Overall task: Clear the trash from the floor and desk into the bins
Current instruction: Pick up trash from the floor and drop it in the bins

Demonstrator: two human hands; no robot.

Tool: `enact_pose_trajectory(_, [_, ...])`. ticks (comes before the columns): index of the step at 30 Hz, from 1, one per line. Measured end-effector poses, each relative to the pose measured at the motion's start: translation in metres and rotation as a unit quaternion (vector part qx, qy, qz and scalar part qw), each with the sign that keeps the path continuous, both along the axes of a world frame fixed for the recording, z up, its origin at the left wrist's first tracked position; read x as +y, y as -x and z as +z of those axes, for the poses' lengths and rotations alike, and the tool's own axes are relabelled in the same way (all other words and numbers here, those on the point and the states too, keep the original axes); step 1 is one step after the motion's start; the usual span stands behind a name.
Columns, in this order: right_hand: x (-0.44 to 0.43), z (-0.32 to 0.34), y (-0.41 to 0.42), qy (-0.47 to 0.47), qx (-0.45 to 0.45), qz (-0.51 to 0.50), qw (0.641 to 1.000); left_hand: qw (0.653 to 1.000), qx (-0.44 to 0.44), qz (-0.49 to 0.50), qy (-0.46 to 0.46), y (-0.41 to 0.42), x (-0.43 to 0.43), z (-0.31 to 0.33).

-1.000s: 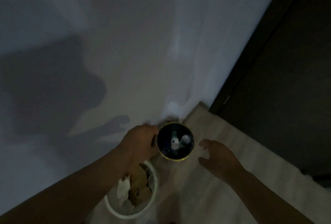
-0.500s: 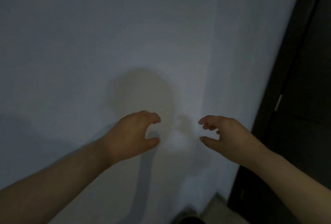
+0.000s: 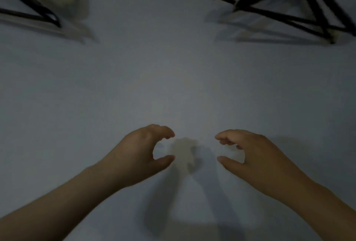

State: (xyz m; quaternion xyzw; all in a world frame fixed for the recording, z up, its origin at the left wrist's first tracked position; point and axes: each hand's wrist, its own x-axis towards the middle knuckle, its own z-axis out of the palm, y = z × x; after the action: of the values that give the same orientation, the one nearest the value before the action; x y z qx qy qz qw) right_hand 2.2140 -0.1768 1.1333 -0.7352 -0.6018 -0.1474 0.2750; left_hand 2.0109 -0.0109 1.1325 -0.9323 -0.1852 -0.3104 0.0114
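The room is dim, and a plain pale grey-blue wall [image 3: 173,71] fills almost the whole view, smooth and unmarked. Along its top edge hang dark clothes hangers, blurred: one cluster [image 3: 32,7] towards the upper left corner with a paler frame behind it, and another [image 3: 289,7] towards the upper right corner. Each casts soft grey shadows on the paint. Both bare forearms reach up from the lower corners. The left hand [image 3: 140,156] and the right hand [image 3: 256,157] are held in front of the wall's lower middle, apart from each other. Each has its fingers and thumb loosely curved into a C with a gap between them, holding nothing. Their shadows [image 3: 185,152] fall on the wall between the hands. The trash and the bins lie outside this view.
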Motion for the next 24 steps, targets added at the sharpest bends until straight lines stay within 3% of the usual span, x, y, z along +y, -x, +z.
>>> enact_pose_trajectory(6, [0.049,0.004,0.058,0.016,-0.012,0.156,0.988,0.985,0.019,0.169,0.0,0.095,-0.019,-0.002])
enact_pose_trajectory(13, [0.078,0.018,0.188,0.001,-0.032,0.323,0.946,0.944,-0.008,0.328,-0.008,0.246,-0.079,0.01])
enact_pose_trajectory(24, [0.022,0.029,0.516,-0.017,-0.027,0.574,0.818,0.818,-0.011,0.575,0.002,0.532,-0.276,0.022])
